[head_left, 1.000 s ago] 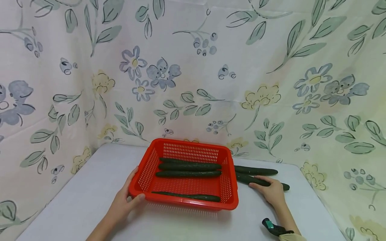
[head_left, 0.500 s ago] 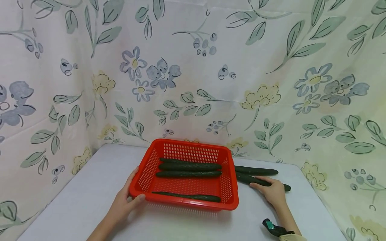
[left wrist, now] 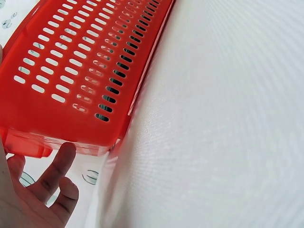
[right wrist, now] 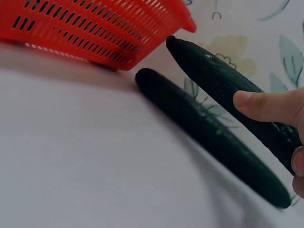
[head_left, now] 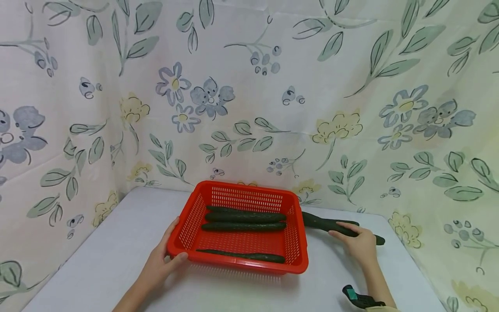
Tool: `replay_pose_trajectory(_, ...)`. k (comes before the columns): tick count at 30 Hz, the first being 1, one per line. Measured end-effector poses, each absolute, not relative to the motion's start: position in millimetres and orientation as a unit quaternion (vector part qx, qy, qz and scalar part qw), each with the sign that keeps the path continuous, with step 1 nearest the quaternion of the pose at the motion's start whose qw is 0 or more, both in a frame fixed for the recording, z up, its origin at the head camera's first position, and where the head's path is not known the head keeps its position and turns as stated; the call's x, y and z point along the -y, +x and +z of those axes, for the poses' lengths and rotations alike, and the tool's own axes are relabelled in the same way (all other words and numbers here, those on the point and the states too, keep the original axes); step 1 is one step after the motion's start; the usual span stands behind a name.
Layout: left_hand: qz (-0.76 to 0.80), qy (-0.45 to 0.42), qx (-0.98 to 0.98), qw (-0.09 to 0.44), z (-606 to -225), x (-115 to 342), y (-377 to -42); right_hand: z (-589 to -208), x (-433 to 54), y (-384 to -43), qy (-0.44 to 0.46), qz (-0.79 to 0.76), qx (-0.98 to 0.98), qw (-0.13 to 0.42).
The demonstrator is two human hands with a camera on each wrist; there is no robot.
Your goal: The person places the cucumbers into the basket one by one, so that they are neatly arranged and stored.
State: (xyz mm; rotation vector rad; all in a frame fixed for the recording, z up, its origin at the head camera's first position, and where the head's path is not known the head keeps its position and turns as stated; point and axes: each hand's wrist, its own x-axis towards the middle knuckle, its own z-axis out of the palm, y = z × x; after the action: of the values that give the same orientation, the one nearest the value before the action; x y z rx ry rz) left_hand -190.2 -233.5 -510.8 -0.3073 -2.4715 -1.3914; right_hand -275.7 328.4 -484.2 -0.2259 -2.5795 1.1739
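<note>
A red plastic basket [head_left: 238, 261] with slotted walls stands on the table, several dark green cucumbers lying inside. My left hand [head_left: 160, 255] holds its near left corner, thumb over the rim; from the left wrist view, the fingers [left wrist: 65, 156] reach under the rim. Right of the basket, my right hand [head_left: 359, 245] grips a cucumber [head_left: 323, 223] between thumb and fingers, its left end close to the basket wall. In the right wrist view this cucumber is raised off the table, and a second cucumber [right wrist: 213, 135] lies below it on the tabletop.
A white-covered table [head_left: 109, 242] carries everything. Floral cloth [head_left: 249, 95] hangs directly behind it and along both sides. A black strap with a green patch [head_left: 352, 294] is on the right wrist.
My right hand has moved slightly right and up with the cucumber, which now lifts off the table and partly covers the one behind. The left hand and basket stay put.
</note>
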Motion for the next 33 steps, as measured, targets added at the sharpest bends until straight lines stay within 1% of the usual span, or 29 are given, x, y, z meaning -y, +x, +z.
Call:
replay_pose_trajectory(6, -0.483, -0.102, 0.859, 0.136, -510.8, 233.3, -189.2, -462.9, -330.7, -267.7, -0.080, 0.408, 0.889, 0.192)
replay_pose_trajectory(12, -0.485, -0.098, 0.859, 0.132, -510.0, 232.4, -189.1, -447.0, -330.6, -262.4, -0.059, 0.381, 0.892, 0.236)
replay_pose_trajectory(24, -0.484, -0.093, 0.861, 0.125, -509.0, 231.5, -188.8, -411.2, -320.0, -245.4, -0.062, 0.413, 0.868, 0.268)
replay_pose_trajectory(28, -0.481, -0.096, 0.862, 0.130, -509.4, 231.7, -189.4, -402.7, -314.3, -241.4, -0.055, 0.429, 0.863, 0.262)
replay_pose_trajectory(33, -0.483, -0.096, 0.861, 0.128, -508.8, 231.5, -189.2, -404.8, -310.3, -242.1, -0.049, 0.428, 0.868, 0.247)
